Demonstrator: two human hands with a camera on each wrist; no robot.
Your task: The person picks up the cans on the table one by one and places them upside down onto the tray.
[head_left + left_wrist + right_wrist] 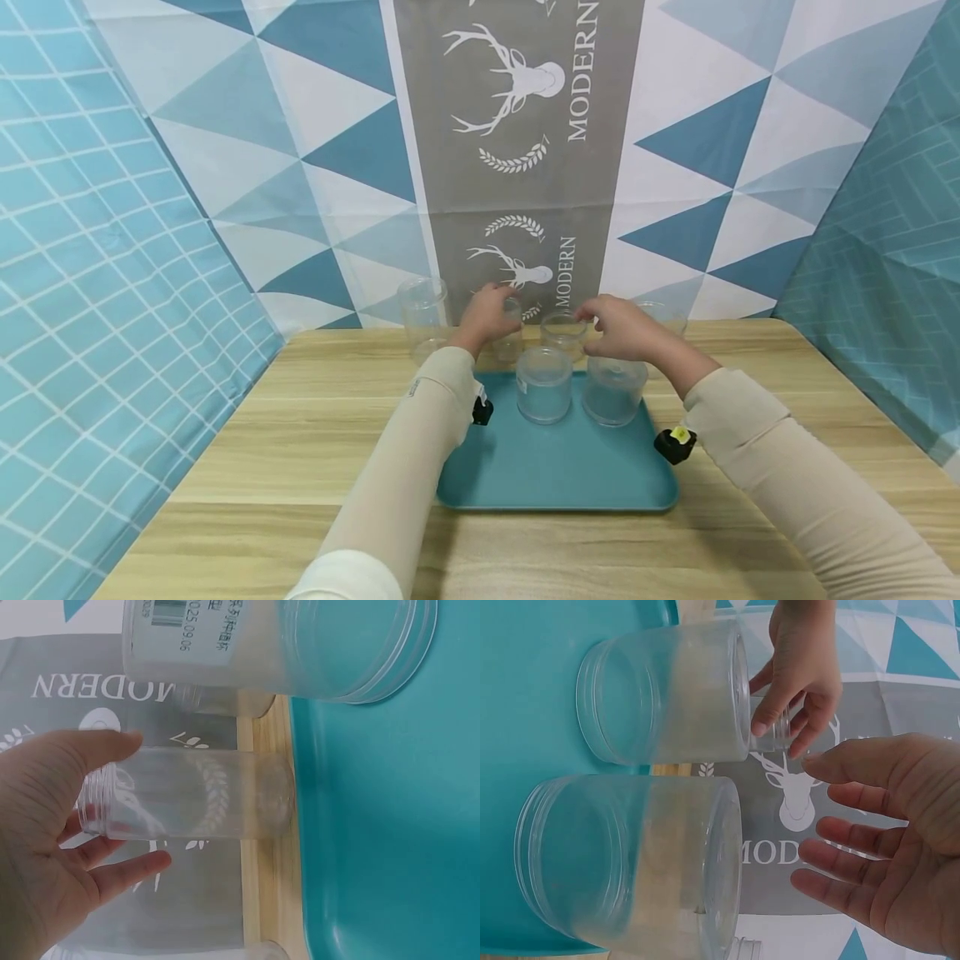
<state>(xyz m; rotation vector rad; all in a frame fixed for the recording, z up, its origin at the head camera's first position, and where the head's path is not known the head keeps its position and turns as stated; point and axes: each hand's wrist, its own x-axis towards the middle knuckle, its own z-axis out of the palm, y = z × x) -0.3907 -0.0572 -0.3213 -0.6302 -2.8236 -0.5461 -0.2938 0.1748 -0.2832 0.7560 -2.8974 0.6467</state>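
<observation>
My left hand reaches to a slim clear jar that stands upright on the table behind the tray. In the left wrist view the thumb lies along one side of its threaded neck, with the other fingers spread loosely on the opposite side. My right hand hovers over the back right, its fingers apart and nothing between them. Below it, two wide clear jars stand side by side at the back of the blue-green tray. One carries a printed label.
A tall clear jar stands at the back left of the wooden table. Another clear jar is between the hands, and one more is partly hidden behind the right hand. A patterned cloth hangs close behind.
</observation>
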